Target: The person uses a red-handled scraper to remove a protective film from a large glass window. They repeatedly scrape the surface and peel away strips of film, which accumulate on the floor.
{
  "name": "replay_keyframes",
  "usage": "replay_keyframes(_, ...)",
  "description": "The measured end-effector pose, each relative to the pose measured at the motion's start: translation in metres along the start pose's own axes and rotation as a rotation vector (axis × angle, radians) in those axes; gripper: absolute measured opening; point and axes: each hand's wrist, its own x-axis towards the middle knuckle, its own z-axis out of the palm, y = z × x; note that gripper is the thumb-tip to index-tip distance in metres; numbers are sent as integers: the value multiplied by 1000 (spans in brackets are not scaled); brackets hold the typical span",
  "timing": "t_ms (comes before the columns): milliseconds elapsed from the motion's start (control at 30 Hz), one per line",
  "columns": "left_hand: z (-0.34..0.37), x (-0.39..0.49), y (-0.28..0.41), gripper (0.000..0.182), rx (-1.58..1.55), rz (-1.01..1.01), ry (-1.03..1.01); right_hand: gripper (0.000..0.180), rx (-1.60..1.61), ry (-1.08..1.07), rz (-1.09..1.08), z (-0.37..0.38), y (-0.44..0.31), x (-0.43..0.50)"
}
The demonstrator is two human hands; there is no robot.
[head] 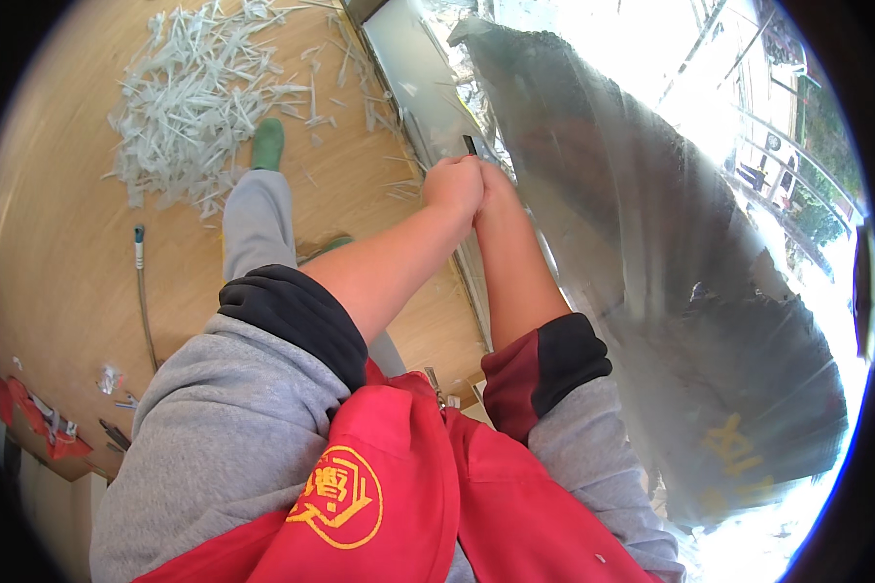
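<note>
Both my hands are clasped together in front of me, around the handle of a flat-bladed scraper (483,148). My left hand (452,186) overlaps my right hand (494,181), and most of the handle is hidden inside them. The dark blade sticks out beyond my fingers, close to the inner edge of a window. On the window glass to the right lies a dark grey, ragged-edged film-like layer (569,138) with yellow marks on its lower part. Whether the blade touches the glass or frame, I cannot tell.
A heap of whitish film shreds (189,102) covers part of the wooden floor (65,218), beside a green shoe (267,144). Loose strips lie along the pale sill (415,87). A long-handled tool (143,291) and a red item (47,421) lie left.
</note>
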Motion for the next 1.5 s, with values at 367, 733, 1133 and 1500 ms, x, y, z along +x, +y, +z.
replay_keyframes(367,-76,6,-41,42,23,-40,-255,36,293,23,-73,2,76,-4)
replay_keyframes(733,-74,-36,-31,58,213,-381,-537,28,279,-458,31,-78,73,-53)
replay_keyframes(1133,-116,-31,-34,50,267,-352,-796,28,-167,-100,-332,-55,122,-95)
replay_keyframes(1500,-79,-72,-45,47,300,-74,-762,26,-678,275,-1130,-80,137,-96)
